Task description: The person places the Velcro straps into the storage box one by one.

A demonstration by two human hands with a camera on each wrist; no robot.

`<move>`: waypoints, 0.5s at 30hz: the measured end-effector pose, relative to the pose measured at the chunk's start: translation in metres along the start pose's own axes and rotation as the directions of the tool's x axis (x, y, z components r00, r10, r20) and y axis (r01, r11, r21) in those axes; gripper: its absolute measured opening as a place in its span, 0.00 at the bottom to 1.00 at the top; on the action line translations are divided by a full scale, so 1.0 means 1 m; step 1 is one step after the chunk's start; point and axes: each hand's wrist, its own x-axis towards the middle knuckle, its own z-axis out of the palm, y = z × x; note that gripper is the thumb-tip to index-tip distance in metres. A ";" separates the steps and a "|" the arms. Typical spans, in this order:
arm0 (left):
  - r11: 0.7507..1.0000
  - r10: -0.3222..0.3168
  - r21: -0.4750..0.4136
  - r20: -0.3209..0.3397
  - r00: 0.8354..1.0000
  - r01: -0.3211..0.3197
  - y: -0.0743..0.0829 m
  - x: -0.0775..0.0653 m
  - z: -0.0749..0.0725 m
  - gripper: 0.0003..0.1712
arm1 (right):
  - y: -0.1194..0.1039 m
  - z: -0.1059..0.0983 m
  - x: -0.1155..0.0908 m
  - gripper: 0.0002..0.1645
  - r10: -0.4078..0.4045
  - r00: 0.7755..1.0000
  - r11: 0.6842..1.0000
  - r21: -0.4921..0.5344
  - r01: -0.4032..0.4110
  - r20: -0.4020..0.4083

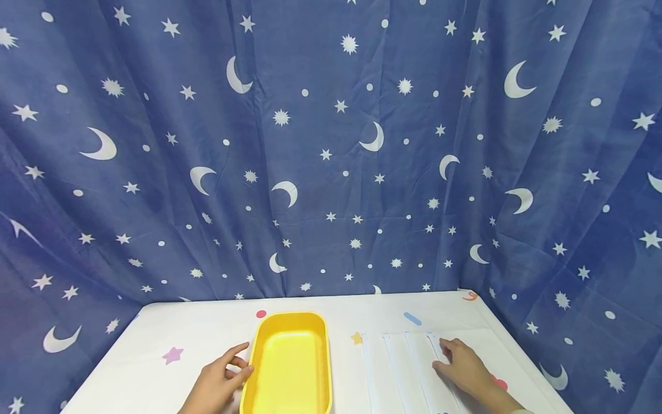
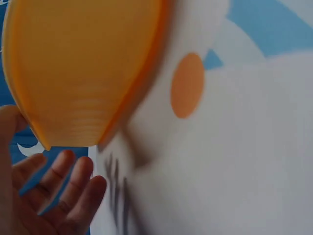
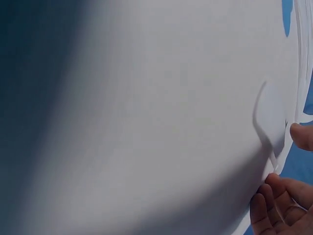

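Find left hand [image 1: 216, 382] relaxed at left rim of one yellow tray [image 1: 292, 368], mid-table [image 1: 357, 313]; right hand [image 1: 465, 367], fingers parted, beside rightmost of four white strips [image 1: 434, 345], towards right edge. Cannot confirm contact. Note blue curtain [image 1: 310, 126] beyond far edge.

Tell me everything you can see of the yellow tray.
The yellow tray is an oblong with rounded corners, raised walls and a smooth rim; it looks like plastic. It sits open side up on the white table, its long sides running away from the person, its near end cut off in the head view. The left hand is at its left side, thumb by the rim; contact is unclear.
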 end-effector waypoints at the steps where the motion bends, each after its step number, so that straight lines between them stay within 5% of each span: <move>1: 1.000 -0.013 -0.019 0.009 1.000 0.013 0.000 0.000 0.000 0.36 | 0.000 0.000 0.001 0.39 0.012 1.000 1.000 0.007 -0.012 -0.002; 7: 0.975 -0.143 -0.164 0.072 0.987 0.153 0.002 -0.001 0.003 0.40 | -0.002 0.003 0.005 0.35 0.090 0.996 0.995 0.049 -0.089 -0.016; 15: 0.872 -0.264 -0.392 0.128 0.956 0.293 0.003 -0.003 0.007 0.44 | -0.007 0.004 0.005 0.28 0.189 0.981 0.978 0.101 -0.184 -0.038</move>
